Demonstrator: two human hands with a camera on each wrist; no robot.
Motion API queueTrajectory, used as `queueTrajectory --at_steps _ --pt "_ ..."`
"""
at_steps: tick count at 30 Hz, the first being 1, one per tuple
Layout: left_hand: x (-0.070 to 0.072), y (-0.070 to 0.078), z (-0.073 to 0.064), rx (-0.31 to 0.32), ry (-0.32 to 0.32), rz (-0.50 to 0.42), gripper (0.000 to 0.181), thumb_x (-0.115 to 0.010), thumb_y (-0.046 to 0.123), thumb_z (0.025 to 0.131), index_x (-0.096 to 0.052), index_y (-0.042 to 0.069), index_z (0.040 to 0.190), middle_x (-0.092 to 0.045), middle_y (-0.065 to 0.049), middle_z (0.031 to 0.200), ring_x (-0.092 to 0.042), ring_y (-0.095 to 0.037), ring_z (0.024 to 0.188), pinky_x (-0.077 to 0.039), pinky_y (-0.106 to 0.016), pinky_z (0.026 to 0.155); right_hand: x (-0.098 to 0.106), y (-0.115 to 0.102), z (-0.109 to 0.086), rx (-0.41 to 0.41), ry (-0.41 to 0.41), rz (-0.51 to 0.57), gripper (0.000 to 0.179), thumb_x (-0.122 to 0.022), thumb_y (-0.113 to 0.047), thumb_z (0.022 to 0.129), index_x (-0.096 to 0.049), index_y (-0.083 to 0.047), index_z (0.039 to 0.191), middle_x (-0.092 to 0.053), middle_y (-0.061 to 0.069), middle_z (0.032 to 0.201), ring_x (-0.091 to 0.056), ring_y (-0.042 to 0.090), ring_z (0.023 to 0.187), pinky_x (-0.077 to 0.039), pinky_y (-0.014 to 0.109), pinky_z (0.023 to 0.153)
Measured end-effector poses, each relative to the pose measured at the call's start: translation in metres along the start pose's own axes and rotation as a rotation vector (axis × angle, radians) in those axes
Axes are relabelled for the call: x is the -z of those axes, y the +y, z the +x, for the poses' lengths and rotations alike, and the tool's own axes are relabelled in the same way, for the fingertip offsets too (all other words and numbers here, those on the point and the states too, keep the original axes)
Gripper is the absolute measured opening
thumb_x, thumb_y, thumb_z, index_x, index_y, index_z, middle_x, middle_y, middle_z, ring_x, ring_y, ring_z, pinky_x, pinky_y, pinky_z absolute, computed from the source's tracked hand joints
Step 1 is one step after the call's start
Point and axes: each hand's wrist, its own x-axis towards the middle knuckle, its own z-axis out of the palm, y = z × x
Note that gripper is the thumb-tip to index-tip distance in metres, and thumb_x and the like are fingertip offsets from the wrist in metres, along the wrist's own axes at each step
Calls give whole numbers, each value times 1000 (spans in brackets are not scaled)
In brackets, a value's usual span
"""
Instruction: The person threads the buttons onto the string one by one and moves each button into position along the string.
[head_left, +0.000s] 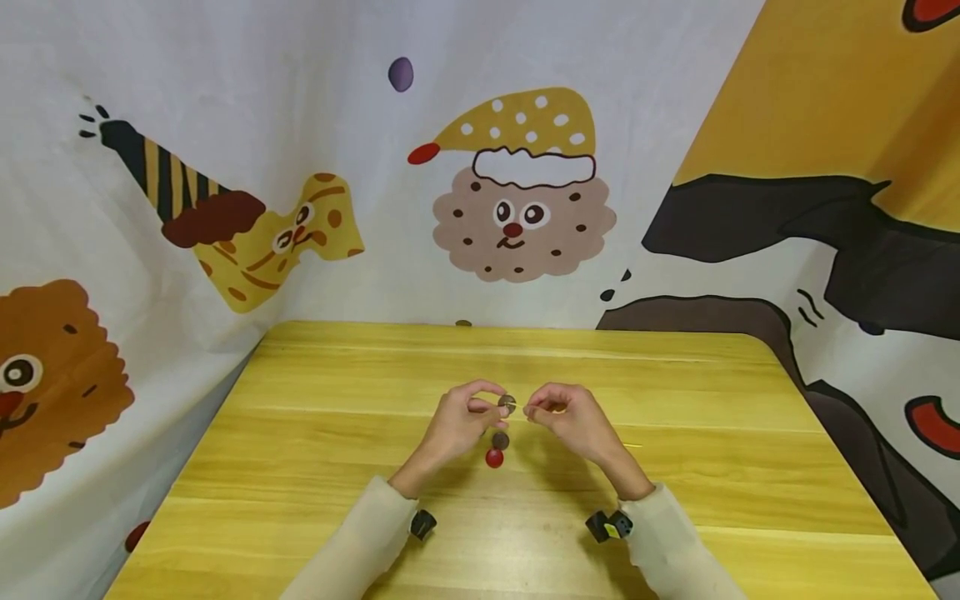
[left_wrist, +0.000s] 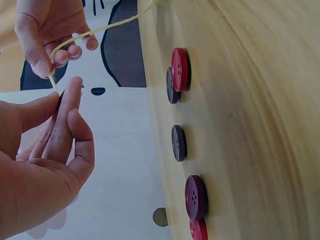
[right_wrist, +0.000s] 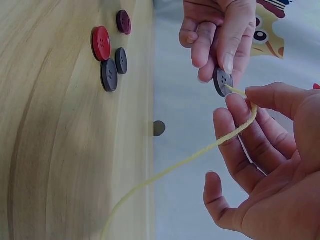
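Above the table, my left hand (head_left: 461, 421) pinches a dark grey button (right_wrist: 220, 82) between thumb and fingers. My right hand (head_left: 573, 417) pinches a yellow string (right_wrist: 182, 161) near its end, between thumb and index finger. The string's tip meets the button's face at its holes in the right wrist view; whether it passes through cannot be seen. From the right hand the rest of the string trails down toward the table. In the left wrist view the button is nearly hidden by the left fingers (left_wrist: 65, 125).
Several loose buttons lie on the wooden table (head_left: 337, 517) below the hands: a red button (left_wrist: 180, 70) against a dark button (left_wrist: 171, 92), a separate dark button (left_wrist: 177, 143), and a maroon button (left_wrist: 194, 197) against another red button (left_wrist: 198, 230). A patterned cloth (head_left: 337, 83) hangs behind.
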Motion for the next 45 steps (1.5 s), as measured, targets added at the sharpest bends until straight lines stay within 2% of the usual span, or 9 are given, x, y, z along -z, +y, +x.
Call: queueTrajectory --at_steps 8,13,18,20,27,34,41,45 --pt "0 1 -1 4 -3 14 22 -68 11 95 -66 9 117 -74 -21 99 -73 -38 84 -57 -47 64 -2 2 1 12 0 17 7 -74 -14 89 -73 -7 89 -70 -4 80 -64 13 77 -51 28 70" --pt "-1 1 0 -1 -2 12 23 -68 11 94 -66 9 117 -74 -21 97 -73 -38 84 -56 -40 60 -4 2 1 24 0 45 4 -73 -10 89 -73 -6 90 -72 0 83 -63 14 78 -50 27 69" --pt "-1 1 0 -1 -2 10 23 -67 11 95 -66 9 117 -74 -21 97 -73 -37 83 -56 -42 62 -7 2 2 25 -3 65 4 -73 -9 89 -73 -6 92 -72 4 85 -63 15 78 -49 27 69" --pt "-2 1 -1 -1 -1 11 23 -67 11 95 -66 9 118 -74 -22 97 -73 -36 83 -56 -42 62 -7 2 2 21 0 60 5 -73 -11 90 -73 -6 91 -72 3 83 -63 14 77 -49 26 69" --pt "-3 1 0 -4 0 20 22 -66 11 96 -66 9 118 -74 -21 97 -73 -36 83 -49 -30 52 -8 5 4 6 4 30 6 -74 -13 90 -73 -7 88 -70 -2 80 -63 12 74 -49 27 67" --pt "-3 0 0 -11 -7 15 22 -64 11 97 -66 9 118 -74 -21 100 -73 -37 84 -53 -34 55 -9 6 6 -10 14 34 5 -74 -12 89 -73 -7 88 -69 -3 79 -63 14 74 -49 27 67" --pt "-4 0 0 -11 -14 9 22 -61 6 98 -65 8 120 -75 -18 100 -72 -38 86 -31 -19 41 -14 9 7 -8 8 93 4 -73 -8 89 -71 -4 90 -71 3 82 -64 20 75 -50 26 67" --pt "-4 0 -1 -4 -12 7 23 -61 7 98 -65 7 120 -75 -17 99 -73 -37 85 -31 -19 41 -15 8 6 -38 2 119 5 -72 -5 89 -69 -5 93 -71 9 82 -64 28 76 -48 26 66"
